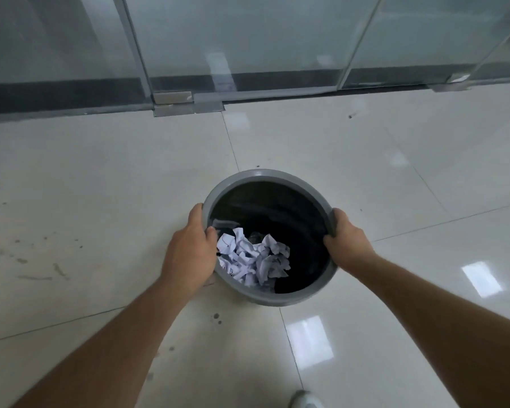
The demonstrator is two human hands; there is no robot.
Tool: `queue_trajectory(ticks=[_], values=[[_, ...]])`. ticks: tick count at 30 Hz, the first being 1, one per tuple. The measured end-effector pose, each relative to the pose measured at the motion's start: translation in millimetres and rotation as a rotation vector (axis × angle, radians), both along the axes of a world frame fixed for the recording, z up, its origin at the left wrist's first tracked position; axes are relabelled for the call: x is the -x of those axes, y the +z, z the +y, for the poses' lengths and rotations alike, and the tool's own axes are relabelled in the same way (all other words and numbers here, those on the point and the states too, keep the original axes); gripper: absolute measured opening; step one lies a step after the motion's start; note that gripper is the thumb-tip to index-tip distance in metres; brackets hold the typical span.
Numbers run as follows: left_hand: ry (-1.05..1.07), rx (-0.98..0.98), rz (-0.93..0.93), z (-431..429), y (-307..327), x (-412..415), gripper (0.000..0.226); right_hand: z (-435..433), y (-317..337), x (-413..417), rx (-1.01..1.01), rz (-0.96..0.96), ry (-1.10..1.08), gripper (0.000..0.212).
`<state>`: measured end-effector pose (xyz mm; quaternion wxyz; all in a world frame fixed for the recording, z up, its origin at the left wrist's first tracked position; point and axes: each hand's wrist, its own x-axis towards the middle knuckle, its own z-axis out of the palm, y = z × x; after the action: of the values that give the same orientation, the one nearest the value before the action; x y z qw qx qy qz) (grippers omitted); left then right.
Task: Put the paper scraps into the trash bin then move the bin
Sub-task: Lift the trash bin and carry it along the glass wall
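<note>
A round grey trash bin with a black liner is in the middle of the view, over the pale tiled floor. Crumpled white paper scraps lie inside it, bunched toward its near left side. My left hand grips the bin's left rim, thumb inside. My right hand grips the right rim, fingers curled over the edge. Whether the bin rests on the floor or is lifted I cannot tell.
A frosted glass wall and door with metal floor hinges runs across the back. Glossy floor tiles spread all around, with scuff marks at left. The tip of a shoe shows at the bottom edge.
</note>
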<state>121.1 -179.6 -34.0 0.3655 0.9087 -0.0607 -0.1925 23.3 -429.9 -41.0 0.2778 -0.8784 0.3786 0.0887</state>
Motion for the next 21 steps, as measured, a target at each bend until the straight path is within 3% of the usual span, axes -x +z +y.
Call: queue_trajectory(ticks=[7, 11, 15, 21], values=[[0.055, 0.014, -0.005, 35, 281, -29, 0.039, 25, 281, -41, -0.076, -0.056, 0.088, 0.033], [0.082, 0.036, -0.097, 47, 474, -55, 0.035, 29, 476, -80, -0.066, -0.177, 0.164, 0.037], [0.125, 0.046, -0.192, 55, 641, -74, 0.025, 30, 650, -116, 0.005, -0.307, 0.224, 0.027], [0.186, 0.094, -0.349, 72, 826, -78, 0.019, 43, 829, -141, 0.049, -0.519, 0.26, 0.031]])
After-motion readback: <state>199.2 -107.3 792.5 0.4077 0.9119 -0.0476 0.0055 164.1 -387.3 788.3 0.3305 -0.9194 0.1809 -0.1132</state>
